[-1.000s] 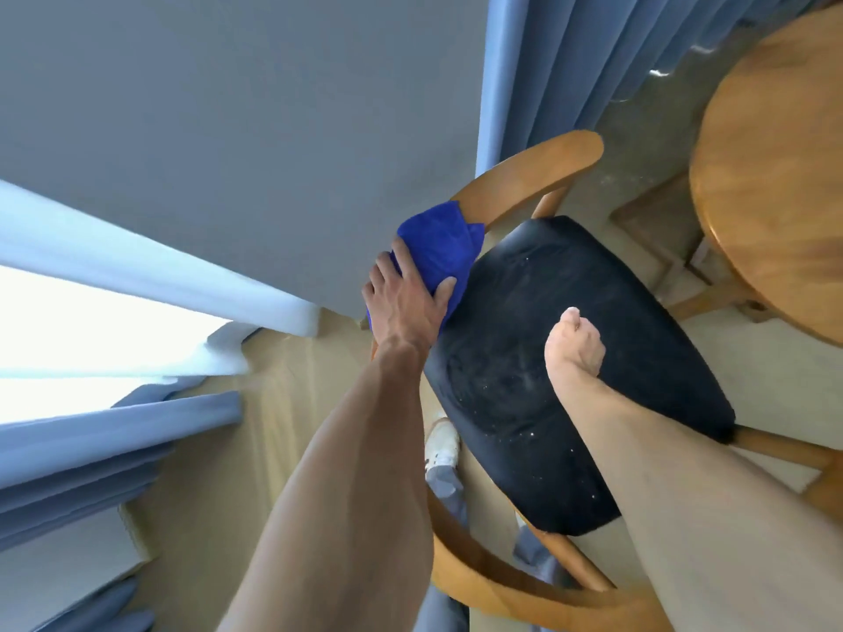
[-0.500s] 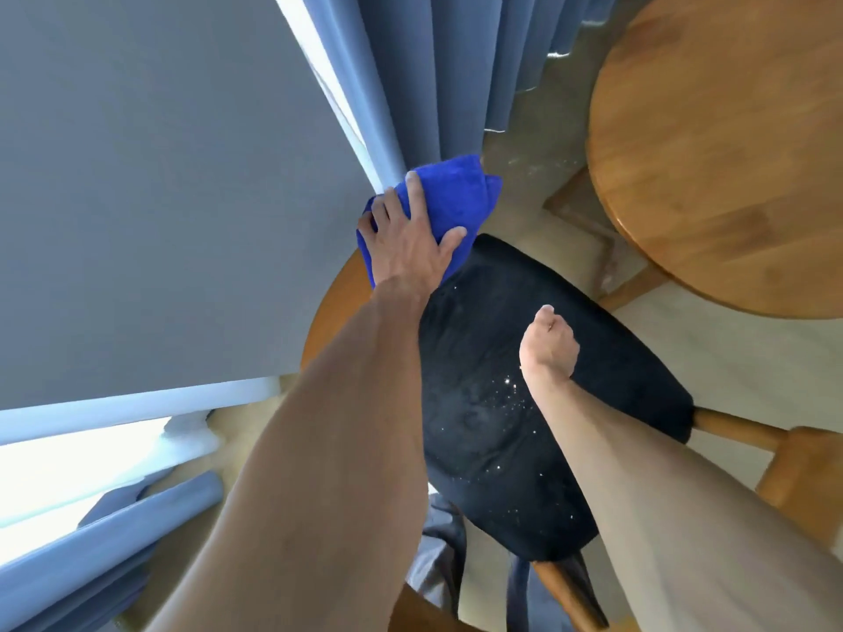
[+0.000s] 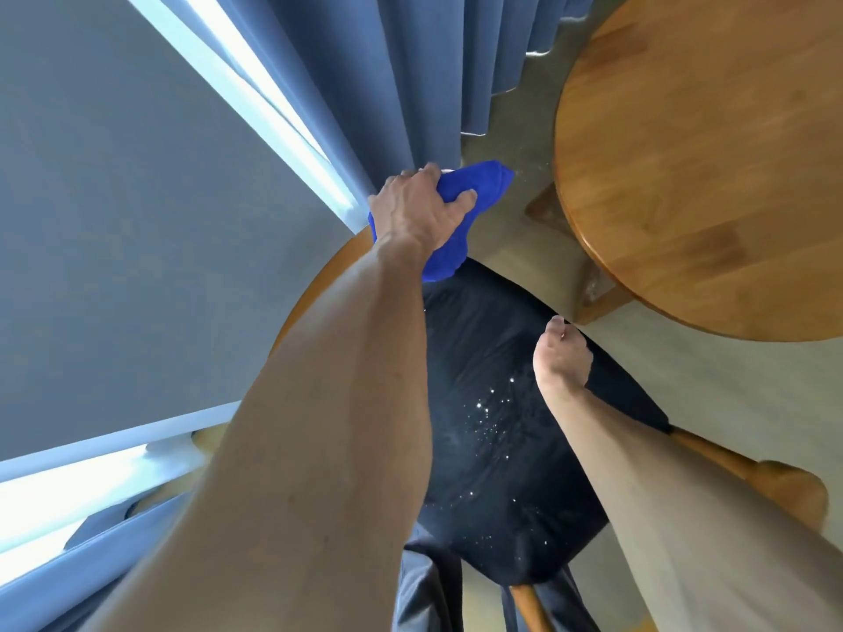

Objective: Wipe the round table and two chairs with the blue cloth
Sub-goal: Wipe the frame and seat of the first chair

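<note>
My left hand [image 3: 417, 209] grips the blue cloth [image 3: 460, 207] and holds it on the curved wooden backrest [image 3: 319, 285] of a chair, most of which my forearm hides. The chair's black seat [image 3: 497, 449] fills the middle and carries white specks. My right hand [image 3: 562, 355] hovers over the seat's right side with fingers loosely curled, holding nothing. The round wooden table [image 3: 711, 166] stands at the upper right.
Blue curtains [image 3: 410, 61] hang just behind the chair, beside a grey wall panel [image 3: 114, 221] and a bright window strip. A wooden chair part [image 3: 793, 490] shows at the right edge. Pale floor [image 3: 515, 212] lies between chair and table. My trousers show below the seat.
My left hand has slid the cloth along the backrest toward the right end, and its fingers now curl round the cloth. The view has swung, bringing the table closer. My right hand stays over the seat.
</note>
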